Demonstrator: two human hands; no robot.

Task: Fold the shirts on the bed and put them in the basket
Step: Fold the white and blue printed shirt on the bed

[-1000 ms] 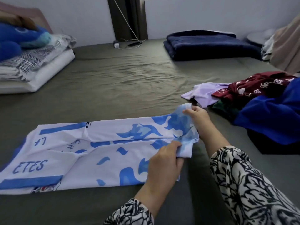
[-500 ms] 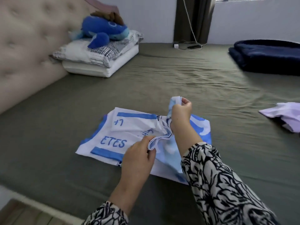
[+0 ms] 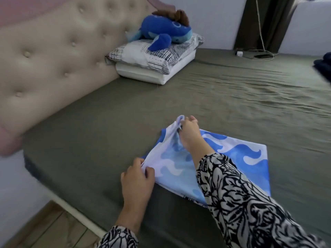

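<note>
A white shirt with blue wave print (image 3: 238,154) lies folded over on itself on the olive bed sheet (image 3: 223,97), near the bed's front edge. My left hand (image 3: 138,178) pinches the near corner of the folded-over end. My right hand (image 3: 188,131) pinches the far corner of that same end, a little above the sheet. The cloth between both hands is stretched in a line along the shirt's left side. No basket is in view.
A tufted beige headboard (image 3: 50,65) runs along the left. Stacked pillows (image 3: 154,59) with a blue plush toy (image 3: 166,32) sit at the head. A dark blue blanket (image 3: 324,66) shows at the right edge. A charger cable (image 3: 258,54) lies near the curtain.
Both hands carried the shirt's right end over to the left, covering the lettered half. The camera swung left, so the pile of other clothes has left the view.
</note>
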